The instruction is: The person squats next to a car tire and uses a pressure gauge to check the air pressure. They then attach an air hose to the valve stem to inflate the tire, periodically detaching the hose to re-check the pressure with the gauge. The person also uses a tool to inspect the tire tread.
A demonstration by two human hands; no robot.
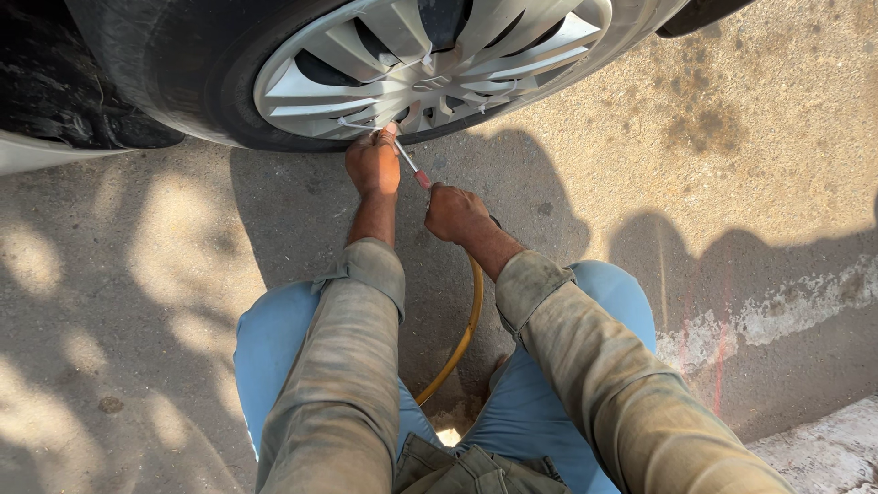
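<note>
My left hand [372, 163] is stretched forward to the lower rim of the wheel [430, 64], knuckles up, fingers curled at the spokes and pinching the front end of the chuck [409, 162]. My right hand [455, 213] sits just behind and to the right, its grip closed in a fist around the rear of the chuck, where the red collar shows between the two hands. The chuck slants from the right hand up to the wheel's edge.

The valve itself is hidden behind my left fingertips; I cannot tell whether the chuck tip is seated on it. The yellow hose [462, 334] emerges under my right wrist, curves down between my knees and is lost behind my legs. The top of the wheel and the tyre [174, 82] are cut off by the frame edge.

Both forearms are in rolled khaki sleeves, over blue trousers. The ground [732, 165] is rough concrete, part sunlit, part in shadow. A kerb [828, 453] lies at lower right.
</note>
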